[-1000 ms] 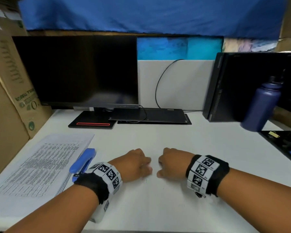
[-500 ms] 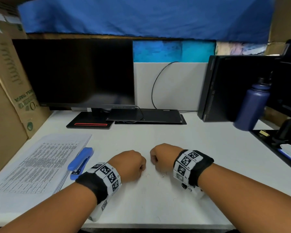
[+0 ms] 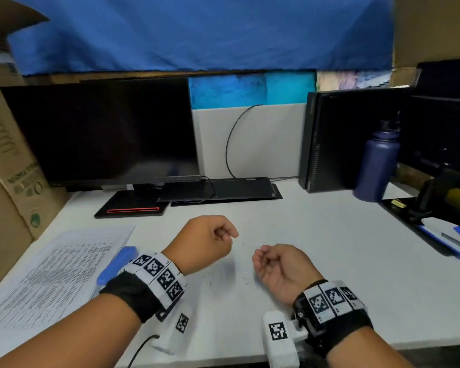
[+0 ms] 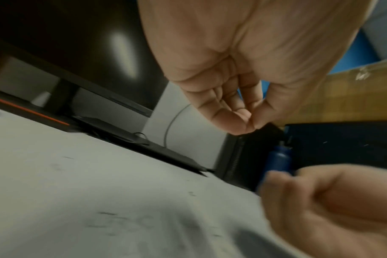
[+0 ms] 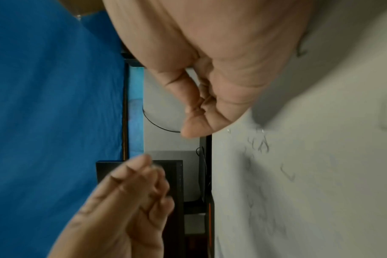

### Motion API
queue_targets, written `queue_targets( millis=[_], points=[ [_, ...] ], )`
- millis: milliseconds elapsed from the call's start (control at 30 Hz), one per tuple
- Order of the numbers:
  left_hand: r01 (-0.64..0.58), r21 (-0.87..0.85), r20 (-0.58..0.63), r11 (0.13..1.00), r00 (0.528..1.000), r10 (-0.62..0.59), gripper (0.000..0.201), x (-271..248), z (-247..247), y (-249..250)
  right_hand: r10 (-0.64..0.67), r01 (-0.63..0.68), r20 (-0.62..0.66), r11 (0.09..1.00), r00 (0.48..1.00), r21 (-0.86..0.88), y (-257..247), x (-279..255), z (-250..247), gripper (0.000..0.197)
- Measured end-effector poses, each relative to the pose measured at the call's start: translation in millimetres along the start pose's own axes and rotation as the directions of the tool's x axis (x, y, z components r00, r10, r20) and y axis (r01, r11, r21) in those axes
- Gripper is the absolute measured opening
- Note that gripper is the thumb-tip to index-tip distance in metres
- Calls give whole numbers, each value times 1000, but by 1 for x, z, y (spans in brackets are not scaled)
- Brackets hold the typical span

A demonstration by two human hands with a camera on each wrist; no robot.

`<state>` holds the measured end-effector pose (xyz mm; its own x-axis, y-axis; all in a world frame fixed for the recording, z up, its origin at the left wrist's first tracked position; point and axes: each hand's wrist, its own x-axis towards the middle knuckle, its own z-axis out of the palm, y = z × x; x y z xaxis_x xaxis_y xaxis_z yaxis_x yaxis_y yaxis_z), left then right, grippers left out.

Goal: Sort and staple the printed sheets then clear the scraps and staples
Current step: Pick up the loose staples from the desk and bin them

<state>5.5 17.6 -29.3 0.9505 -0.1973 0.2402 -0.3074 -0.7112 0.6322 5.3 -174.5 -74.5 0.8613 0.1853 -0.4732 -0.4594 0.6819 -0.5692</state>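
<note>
1. Loose staples (image 3: pixel 246 280) lie scattered on the white desk (image 3: pixel 329 261), near the front edge, between both hands.
2. Printed sheets (image 3: pixel 51 274) lie at the near left, the blue stapler (image 3: pixel 117 264) beside them.
3. Left hand (image 3: pixel 205 243) hovers with fingers curled, thumb meeting fingertips; whether it pinches anything I cannot tell.
4. Right hand (image 3: pixel 279 269) is palm-up, fingers curled; contents unclear.

Blue stapler (image 3: pixel 117 264), navy bottle (image 3: pixel 376 166), white desk (image 3: pixel 316 248).
</note>
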Motion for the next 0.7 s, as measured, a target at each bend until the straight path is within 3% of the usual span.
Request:
queue_targets(
  millis=[167, 233, 333, 400, 433, 500, 567, 633, 700],
  points=[
    [-65, -84, 141, 994, 987, 76, 17, -3, 23, 43, 52, -107, 186, 947, 981, 302, 16, -16, 2, 27],
    [-67, -54, 105, 996, 992, 72, 18, -2, 26, 45, 43, -128, 222, 916, 974, 381, 17, -20, 2, 27],
    [10, -58, -1, 998, 1000, -10, 24, 4, 14, 30, 44, -86, 122, 926, 992, 367, 10, -21, -7, 24],
    [123, 48, -9, 991, 992, -123, 28, 9, -2, 3, 36, -60, 71, 932, 997, 357, 3, -18, -18, 25],
    [183, 174, 46, 967, 980, -194, 29, 11, -8, -14, 30, -48, 55, 932, 998, 361, 0, -16, -23, 26],
    [234, 516, 187, 824, 908, -375, 32, 10, -15, -43, 11, -21, 29, 928, 1000, 371, -4, -12, -33, 29],
    [121, 738, 294, 664, 828, -478, 31, -1, -12, -60, -5, -1, 16, 925, 1000, 380, -7, -9, -39, 31],
    [37, 738, 354, 674, 829, -434, 25, -8, -3, -62, -1, -5, 16, 924, 1000, 382, -8, -5, -42, 32],
    [-11, 628, 379, 778, 877, -294, 22, -14, 9, -48, 8, -15, 21, 924, 1000, 383, -7, -3, -44, 34]
  ],
)
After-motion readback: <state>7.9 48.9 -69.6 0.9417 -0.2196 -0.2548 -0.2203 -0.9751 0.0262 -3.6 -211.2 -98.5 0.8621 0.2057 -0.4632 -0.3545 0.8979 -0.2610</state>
